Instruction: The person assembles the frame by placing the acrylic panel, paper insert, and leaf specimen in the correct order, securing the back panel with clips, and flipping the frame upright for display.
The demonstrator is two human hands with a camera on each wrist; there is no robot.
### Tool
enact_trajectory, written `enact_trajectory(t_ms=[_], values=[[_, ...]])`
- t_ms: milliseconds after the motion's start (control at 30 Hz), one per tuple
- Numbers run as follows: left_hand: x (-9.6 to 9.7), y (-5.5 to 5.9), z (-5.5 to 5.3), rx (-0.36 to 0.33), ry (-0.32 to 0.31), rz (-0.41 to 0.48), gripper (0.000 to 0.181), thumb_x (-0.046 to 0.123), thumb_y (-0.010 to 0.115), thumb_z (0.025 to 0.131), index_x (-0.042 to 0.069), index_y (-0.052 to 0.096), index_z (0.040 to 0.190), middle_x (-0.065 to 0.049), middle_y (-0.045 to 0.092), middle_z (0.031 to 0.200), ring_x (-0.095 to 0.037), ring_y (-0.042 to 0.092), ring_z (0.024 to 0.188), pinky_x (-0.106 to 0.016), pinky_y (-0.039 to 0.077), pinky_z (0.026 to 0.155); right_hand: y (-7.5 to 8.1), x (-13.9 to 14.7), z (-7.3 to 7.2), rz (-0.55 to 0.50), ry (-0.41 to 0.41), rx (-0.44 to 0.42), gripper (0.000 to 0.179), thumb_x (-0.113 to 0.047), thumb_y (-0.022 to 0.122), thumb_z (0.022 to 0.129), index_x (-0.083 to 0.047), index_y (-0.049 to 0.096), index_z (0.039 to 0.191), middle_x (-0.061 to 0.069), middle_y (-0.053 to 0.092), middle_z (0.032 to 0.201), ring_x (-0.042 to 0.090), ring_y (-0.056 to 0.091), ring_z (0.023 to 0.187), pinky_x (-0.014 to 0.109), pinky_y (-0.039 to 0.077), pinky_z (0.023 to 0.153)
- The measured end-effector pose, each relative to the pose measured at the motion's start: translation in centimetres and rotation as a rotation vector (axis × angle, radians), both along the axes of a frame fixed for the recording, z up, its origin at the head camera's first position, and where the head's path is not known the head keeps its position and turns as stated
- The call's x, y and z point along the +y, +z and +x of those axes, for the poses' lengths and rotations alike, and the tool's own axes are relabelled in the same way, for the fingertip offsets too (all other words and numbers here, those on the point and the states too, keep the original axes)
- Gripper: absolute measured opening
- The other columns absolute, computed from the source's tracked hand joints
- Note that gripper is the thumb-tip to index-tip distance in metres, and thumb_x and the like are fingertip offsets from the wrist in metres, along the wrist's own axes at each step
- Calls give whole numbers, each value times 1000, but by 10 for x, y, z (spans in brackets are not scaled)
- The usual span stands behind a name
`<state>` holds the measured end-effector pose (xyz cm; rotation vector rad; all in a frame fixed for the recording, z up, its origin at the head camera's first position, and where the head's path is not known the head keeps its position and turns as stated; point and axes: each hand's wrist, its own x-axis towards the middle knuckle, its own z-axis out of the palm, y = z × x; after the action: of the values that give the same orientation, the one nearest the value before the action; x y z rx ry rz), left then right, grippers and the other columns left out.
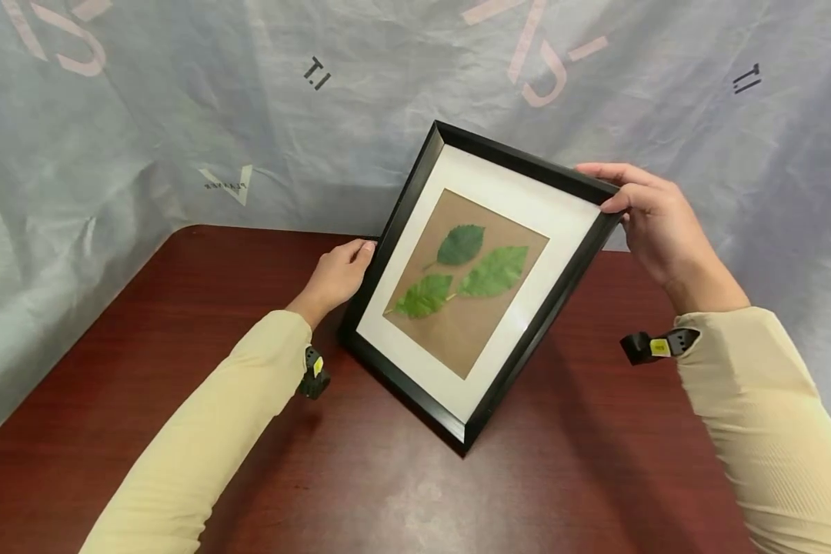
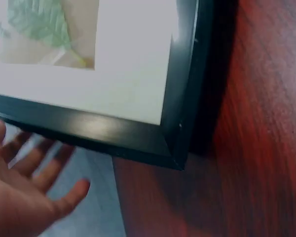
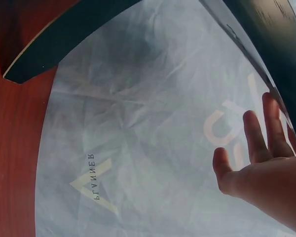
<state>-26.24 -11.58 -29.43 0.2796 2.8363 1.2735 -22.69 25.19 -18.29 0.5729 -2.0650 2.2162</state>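
A black picture frame [image 1: 415, 391] stands tilted over the table, one corner pointing down at it. Inside its white mat [image 1: 571, 211], several green leaves [image 1: 493, 272] lie on a brown backing. My left hand [image 1: 338, 275] holds the frame's left edge, thumb at the front and fingers passing behind. In the left wrist view the fingers [image 2: 49, 165] spread behind the edge. My right hand [image 1: 658, 219] grips the upper right corner, thumb on the front face. The right wrist view shows fingers [image 3: 256, 138] behind that corner, partly hidden by the frame.
A dark red wooden table [image 1: 249, 462] lies beneath the frame. Behind it hangs a wrinkled grey sheet [image 1: 180, 100] with printed letters, close to the table's far edge. A dark strip [image 3: 39, 54] with a pale edge reaches toward the table in the right wrist view.
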Motion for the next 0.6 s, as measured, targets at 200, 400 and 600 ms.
enact_trajectory(t_ms=[200,400,600], values=[[-3,-4,-4,-76,-64,42,53,32,30,114,3,33,159,-18,36,161,-34,32,149,-50,29,119,-6,2,4,-44,-36,-17,43,5,51,99,-12,61,137,1,55,134,12,57,105,26,32,94],[-3,-5,-6,-62,-70,38,52,31,31,114,2,36,157,-19,40,158,-35,34,147,-50,30,119,-30,19,9,288,25,-88,47,-15,55,104,-13,41,150,2,52,138,11,50,121,23,36,99],[-2,-4,-6,-52,-77,32,51,29,30,114,1,39,156,-20,41,157,-36,36,146,-51,31,118,-44,21,25,832,129,-121,61,-27,62,102,-5,38,153,12,52,145,20,48,130,24,43,98]])
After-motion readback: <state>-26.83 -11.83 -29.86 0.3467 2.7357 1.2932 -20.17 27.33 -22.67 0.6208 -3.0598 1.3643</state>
